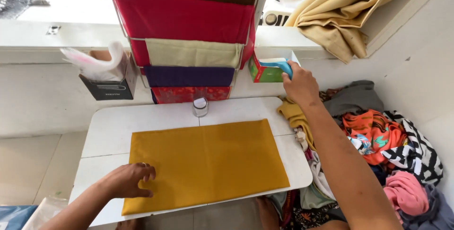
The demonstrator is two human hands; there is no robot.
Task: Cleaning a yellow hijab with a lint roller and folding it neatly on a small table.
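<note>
A mustard yellow cloth (208, 161) lies flat on a small white table (142, 119). My left hand (128, 180) rests palm down on the cloth's near left corner, fingers loosely curled. My right hand (299, 84) reaches to the far right past the table edge and grips a blue object (279, 65) at the top of a small green and white box (266, 69). A small clear jar with a white lid (200, 106) stands at the table's far edge, centre.
A wire rack (189, 45) behind the table holds folded cloths in brown, red, beige, purple and patterned red. A black tissue box (106, 83) sits at left. A heap of mixed clothes (383, 140) lies at right, beige curtain fabric (336, 17) above.
</note>
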